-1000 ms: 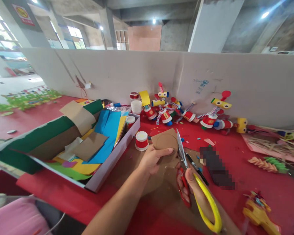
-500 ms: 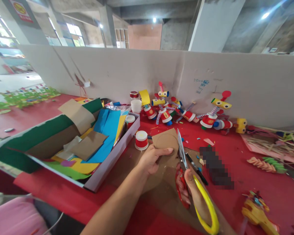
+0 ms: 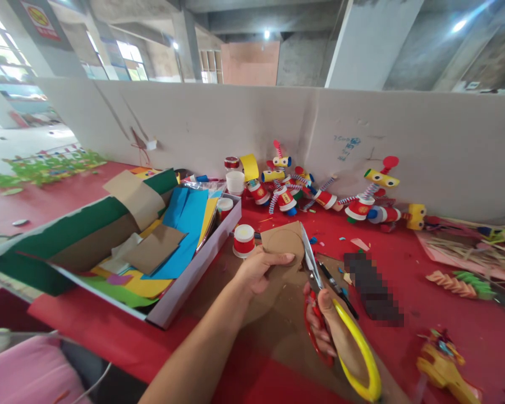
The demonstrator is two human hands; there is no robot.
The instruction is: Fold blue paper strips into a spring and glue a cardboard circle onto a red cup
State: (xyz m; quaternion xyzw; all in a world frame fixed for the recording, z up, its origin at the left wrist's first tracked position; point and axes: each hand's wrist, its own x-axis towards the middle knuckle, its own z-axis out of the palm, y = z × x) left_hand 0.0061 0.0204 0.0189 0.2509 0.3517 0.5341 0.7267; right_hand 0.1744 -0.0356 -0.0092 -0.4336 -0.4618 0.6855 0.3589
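Pinched between the thumb and fingers of my left hand [image 3: 258, 268] is a piece of brown cardboard [image 3: 281, 240] with a round outline drawn on it. My right hand [image 3: 330, 320] grips a pair of scissors [image 3: 314, 269] with one yellow and one red handle. The scissor blades point up and away from me, at the cardboard's right edge, slightly parted. A brown sheet [image 3: 278, 325] lies under both hands. Just beyond my left hand stands a red paper cup [image 3: 244, 241], upside down with its white base up.
On the left, a box [image 3: 193, 275] holds coloured paper and cardboard. Several red-cup figures [image 3: 359, 205] with yellow heads stand along the grey partition [image 3: 193, 123]. A black pen [image 3: 339, 289] and a pixelated dark object [image 3: 372, 289] lie right of the scissors. Paper scraps dot the red tabletop.
The scissor blades have come closer together along the cardboard's right edge, and their handles have shifted slightly right and down. My left hand keeps its hold. The view has shifted slightly.
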